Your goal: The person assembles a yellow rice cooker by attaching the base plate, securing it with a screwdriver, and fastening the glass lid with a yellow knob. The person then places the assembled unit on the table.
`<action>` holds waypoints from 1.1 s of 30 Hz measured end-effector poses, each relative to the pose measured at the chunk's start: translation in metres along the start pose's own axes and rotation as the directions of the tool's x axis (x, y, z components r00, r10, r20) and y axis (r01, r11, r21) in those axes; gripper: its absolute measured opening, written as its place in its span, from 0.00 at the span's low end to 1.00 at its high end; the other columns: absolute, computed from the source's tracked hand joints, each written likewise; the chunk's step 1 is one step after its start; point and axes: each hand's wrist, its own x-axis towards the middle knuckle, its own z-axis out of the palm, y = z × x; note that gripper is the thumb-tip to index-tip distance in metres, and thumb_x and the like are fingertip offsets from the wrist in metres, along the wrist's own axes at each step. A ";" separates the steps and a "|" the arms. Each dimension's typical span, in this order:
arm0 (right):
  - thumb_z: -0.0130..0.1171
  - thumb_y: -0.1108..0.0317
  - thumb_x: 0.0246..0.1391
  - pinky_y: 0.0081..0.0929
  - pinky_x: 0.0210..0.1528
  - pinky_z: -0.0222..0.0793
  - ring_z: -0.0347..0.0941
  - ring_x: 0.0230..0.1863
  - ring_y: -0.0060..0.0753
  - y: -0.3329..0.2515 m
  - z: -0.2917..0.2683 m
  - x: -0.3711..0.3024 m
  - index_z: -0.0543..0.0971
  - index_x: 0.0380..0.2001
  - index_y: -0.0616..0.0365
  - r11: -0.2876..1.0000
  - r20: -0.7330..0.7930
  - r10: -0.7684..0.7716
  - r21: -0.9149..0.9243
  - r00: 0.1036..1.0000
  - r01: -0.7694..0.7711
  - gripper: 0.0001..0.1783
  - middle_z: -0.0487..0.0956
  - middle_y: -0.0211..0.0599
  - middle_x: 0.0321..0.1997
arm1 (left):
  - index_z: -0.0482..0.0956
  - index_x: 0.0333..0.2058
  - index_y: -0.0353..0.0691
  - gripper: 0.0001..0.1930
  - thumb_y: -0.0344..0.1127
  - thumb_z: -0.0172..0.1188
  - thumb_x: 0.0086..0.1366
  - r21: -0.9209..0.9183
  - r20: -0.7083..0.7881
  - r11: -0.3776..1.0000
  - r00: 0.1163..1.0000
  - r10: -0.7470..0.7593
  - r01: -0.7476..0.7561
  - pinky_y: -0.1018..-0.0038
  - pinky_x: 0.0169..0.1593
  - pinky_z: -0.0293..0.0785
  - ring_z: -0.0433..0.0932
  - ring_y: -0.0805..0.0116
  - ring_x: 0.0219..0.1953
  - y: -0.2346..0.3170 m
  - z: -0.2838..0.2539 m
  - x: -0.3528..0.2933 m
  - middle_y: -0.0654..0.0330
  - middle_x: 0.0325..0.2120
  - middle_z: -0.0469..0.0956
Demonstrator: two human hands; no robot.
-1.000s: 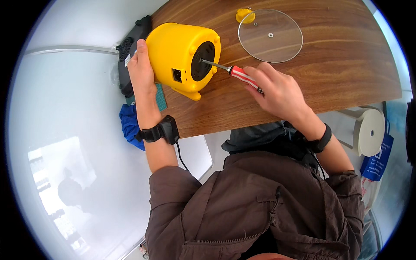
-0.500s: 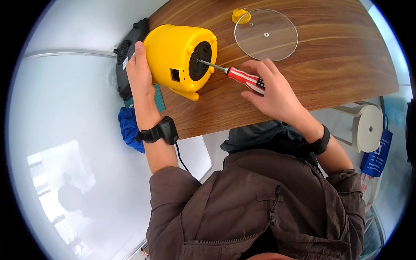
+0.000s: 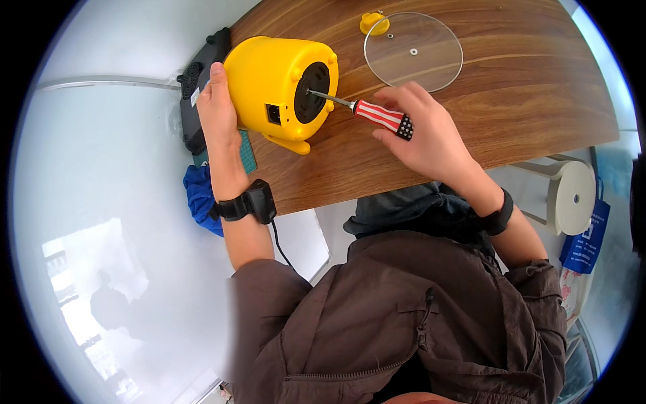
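A yellow electric pot [image 3: 259,81] lies on its side on the wooden table, its black round base plate [image 3: 311,101] facing right. My left hand [image 3: 219,108] grips it near the rim, thumb on top and the other fingers hidden behind. A screwdriver [image 3: 380,114] with a red-and-white striped handle and starred dark end reaches into the middle of the base plate. Around the handle's end my right hand [image 3: 431,131] is loosely curled, with thumb and forefinger apart on either side. Below the base plate is a black power socket [image 3: 273,114].
A glass lid [image 3: 431,67] lies at the far side of the table, beside a yellow knob [image 3: 374,24] and small washers. A black appliance [image 3: 198,101] stands left of the pot, near a green mat [image 3: 247,153] and blue cloth [image 3: 200,195]. A white stool [image 3: 572,198] is at right.
The screwdriver's handle has turned about its length, so more stripes and stars show. My right fingers have shifted slightly around it. The pot and my left hand have barely moved.
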 end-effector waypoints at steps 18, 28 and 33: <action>0.62 0.66 0.64 0.19 0.25 0.69 0.73 0.25 0.17 -0.005 -0.019 -0.008 0.74 0.56 0.62 0.389 0.602 0.454 0.529 0.657 -0.754 0.20 0.80 0.32 0.33 | 0.83 0.40 0.29 0.27 0.53 0.53 0.78 -0.113 -0.088 0.986 0.990 0.113 -0.122 0.77 0.39 0.73 0.78 0.75 0.35 -0.004 -0.008 0.000 0.60 0.34 0.83; 0.63 0.72 0.60 0.25 0.44 0.73 0.75 0.40 0.21 0.011 -0.041 -0.030 0.71 0.55 0.64 0.828 -0.063 0.460 0.393 0.886 -0.401 0.21 0.81 0.34 0.41 | 0.75 0.21 0.40 0.21 0.46 0.62 0.72 0.722 0.221 0.160 0.443 0.869 -0.673 0.71 0.22 0.60 0.67 0.66 0.16 0.014 -0.003 -0.009 0.62 0.14 0.68; 0.62 0.70 0.64 0.28 0.37 0.75 0.76 0.38 0.21 0.028 -0.058 -0.020 0.69 0.57 0.63 0.832 -0.264 0.531 0.339 0.805 -0.438 0.21 0.82 0.38 0.43 | 0.71 0.18 0.43 0.23 0.46 0.62 0.71 0.651 0.357 -0.029 0.272 0.894 -0.759 0.67 0.21 0.60 0.67 0.60 0.16 0.001 0.023 -0.009 0.60 0.14 0.66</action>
